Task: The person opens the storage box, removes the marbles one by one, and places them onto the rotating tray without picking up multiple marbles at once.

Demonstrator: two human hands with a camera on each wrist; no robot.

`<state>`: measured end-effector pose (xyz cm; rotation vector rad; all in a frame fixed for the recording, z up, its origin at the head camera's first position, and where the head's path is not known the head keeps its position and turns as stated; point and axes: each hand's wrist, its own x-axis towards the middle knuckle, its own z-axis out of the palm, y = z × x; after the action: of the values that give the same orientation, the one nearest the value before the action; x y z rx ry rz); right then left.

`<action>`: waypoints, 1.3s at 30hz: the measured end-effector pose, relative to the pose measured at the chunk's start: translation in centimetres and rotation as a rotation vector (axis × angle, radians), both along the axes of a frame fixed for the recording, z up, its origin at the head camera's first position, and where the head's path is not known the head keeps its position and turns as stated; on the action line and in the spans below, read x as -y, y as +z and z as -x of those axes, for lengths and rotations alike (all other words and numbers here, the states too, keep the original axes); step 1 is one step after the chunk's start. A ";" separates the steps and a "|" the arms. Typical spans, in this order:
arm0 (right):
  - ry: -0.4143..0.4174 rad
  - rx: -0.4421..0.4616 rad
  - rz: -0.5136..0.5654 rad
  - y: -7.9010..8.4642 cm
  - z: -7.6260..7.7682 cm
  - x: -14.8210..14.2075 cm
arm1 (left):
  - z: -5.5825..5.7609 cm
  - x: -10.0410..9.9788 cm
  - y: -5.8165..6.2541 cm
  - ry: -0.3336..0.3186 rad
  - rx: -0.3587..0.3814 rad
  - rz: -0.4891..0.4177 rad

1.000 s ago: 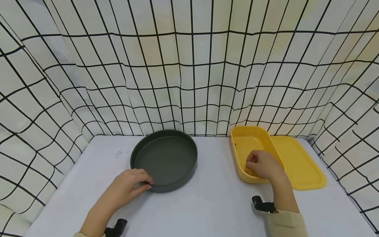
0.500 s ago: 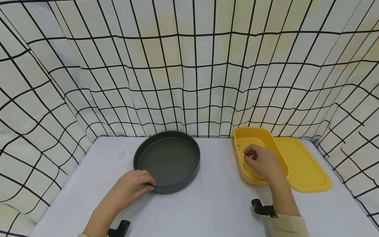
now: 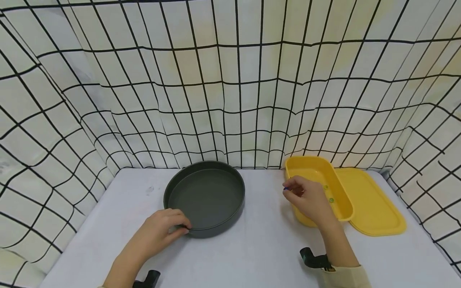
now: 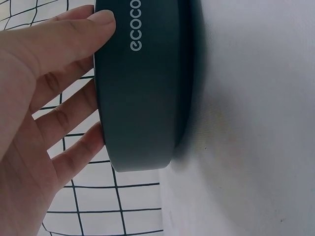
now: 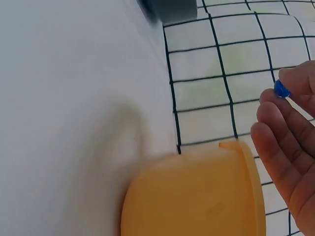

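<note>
Right hand: the person's right hand (image 3: 309, 200) pinches a small, shiny blue piece (image 5: 281, 89) between thumb and forefinger, the other fingers loosely bent below.
Blue piece: at the fingertips, in the air, apart from both containers; in the head view it lies just past the left side of the tub, on the side towards the pan.
Left hand: the person's left hand (image 3: 162, 226) grips the near-left rim of a round, shallow, dark grey-green pan (image 3: 207, 196), thumb on the outer wall, fingers over the rim.
Pan: flat on the table, left of the tub and well apart from it; pale lettering (image 4: 136, 29) reading "ecoco" shows on its outer wall.
Tub: an oblong yellow tub with rounded corners (image 3: 311, 170), partly covered by the right forearm and hand; small greenish pieces (image 3: 331, 200) lie inside.
Lid: a flat yellow lid with rounded corners (image 3: 374, 204) lies just right of the tub, its left edge hidden by it.
Wrists: a black device (image 3: 315, 260) sits at each wrist; a beige sleeve (image 3: 345, 277) ends on the right forearm.
Surroundings: a white tabletop (image 3: 259, 240), with pale cloth walls (image 3: 248, 96) ruled in a black grid behind and at both sides.
</note>
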<state>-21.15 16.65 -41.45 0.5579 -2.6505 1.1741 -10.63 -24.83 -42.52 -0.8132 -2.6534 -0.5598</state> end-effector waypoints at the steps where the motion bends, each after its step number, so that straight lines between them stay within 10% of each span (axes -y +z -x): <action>1: 0.015 0.011 0.031 0.1 -0.1 0.2 | -0.1 0.0 0.0 0.000 0.001 -0.002; 14: 0.130 0.343 0.425 0.4 -0.7 4.1 | -0.1 0.1 0.4 0.013 0.037 0.009; 26: 0.243 0.392 0.529 0.7 -0.7 11.2 | 0.4 -0.2 0.4 -0.014 0.070 0.008; 39: 0.257 0.284 0.300 -0.2 -1.4 17.8 | 0.2 0.2 0.4 0.021 0.090 0.026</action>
<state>-19.78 -1.15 -41.64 0.7378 -2.6015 1.8105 -10.83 -24.98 -42.09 -0.7845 -2.7526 -0.5704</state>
